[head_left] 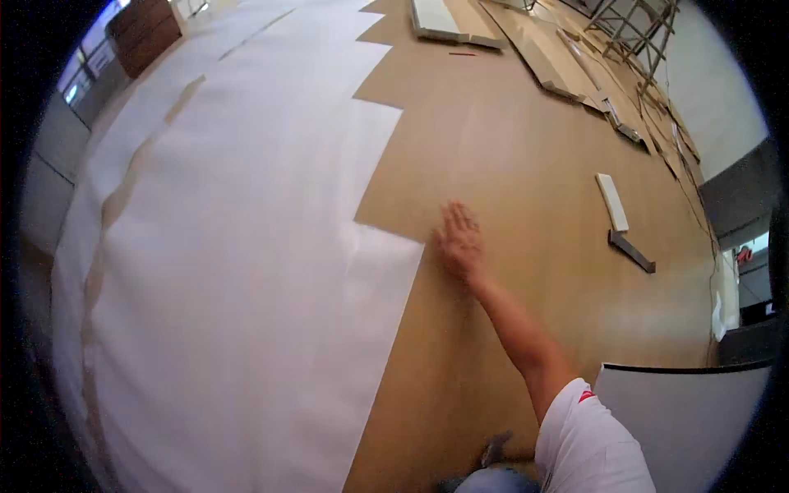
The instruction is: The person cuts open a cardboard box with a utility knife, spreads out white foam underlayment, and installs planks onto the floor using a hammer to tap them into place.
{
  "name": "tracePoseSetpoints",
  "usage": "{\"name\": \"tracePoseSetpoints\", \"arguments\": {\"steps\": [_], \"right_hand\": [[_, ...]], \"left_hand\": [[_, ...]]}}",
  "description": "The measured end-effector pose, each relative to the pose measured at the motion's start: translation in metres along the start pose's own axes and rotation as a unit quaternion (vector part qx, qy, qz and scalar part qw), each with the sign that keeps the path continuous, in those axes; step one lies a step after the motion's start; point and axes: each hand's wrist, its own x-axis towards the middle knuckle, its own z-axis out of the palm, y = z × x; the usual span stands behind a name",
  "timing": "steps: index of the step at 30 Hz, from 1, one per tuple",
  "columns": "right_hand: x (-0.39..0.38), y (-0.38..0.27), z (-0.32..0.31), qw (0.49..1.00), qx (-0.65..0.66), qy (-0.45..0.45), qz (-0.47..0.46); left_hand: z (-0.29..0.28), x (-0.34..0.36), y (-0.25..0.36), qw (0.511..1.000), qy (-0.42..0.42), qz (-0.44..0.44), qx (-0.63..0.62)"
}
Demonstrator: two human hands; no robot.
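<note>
From my end I have just the head view. It shows me wood-coloured flooring [526,164] filling the middle and right, and a white sheet [246,246] spread across the left, with a stepped, saw-toothed edge between them. My right hand [460,242] is palm down over the flooring, just beside one of those steps, fingers extended and close together; I see nothing in its grasp. It is slightly blurred, so I can't tell whether it presses or only skims. My left hand is out of view, and I cannot tell its state.

As I judge it, the flooring on the right is laid, while the broad white area on the left remains to be covered; the uneven edge suggests rows stopped at different lengths. I can't make out the seams well enough to check them. A white block [611,202] and a dark bar [633,253] lie end to end on the finished part, and a thin red stick [463,54] lies farther off.
</note>
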Motion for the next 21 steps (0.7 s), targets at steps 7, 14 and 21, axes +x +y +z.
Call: {"name": "tracePoseSetpoints", "arguments": {"steps": [7, 14, 21], "right_hand": [[-0.012, 0.034, -0.002, 0.986, 0.014, -0.053, 0.155], [-0.003, 0.048, -0.002, 0.985, 0.046, -0.024, 0.165], [0.003, 0.065, -0.005, 0.988, 0.032, -0.041, 0.144]], "left_hand": [[-0.084, 0.095, 0.036, 0.952, -0.154, 0.062, 0.257], [-0.154, 0.210, 0.424, 0.956, 0.077, 0.281, 0.026], [-0.189, 0.288, 0.780, 0.849, 0.059, 0.522, -0.055]]}}
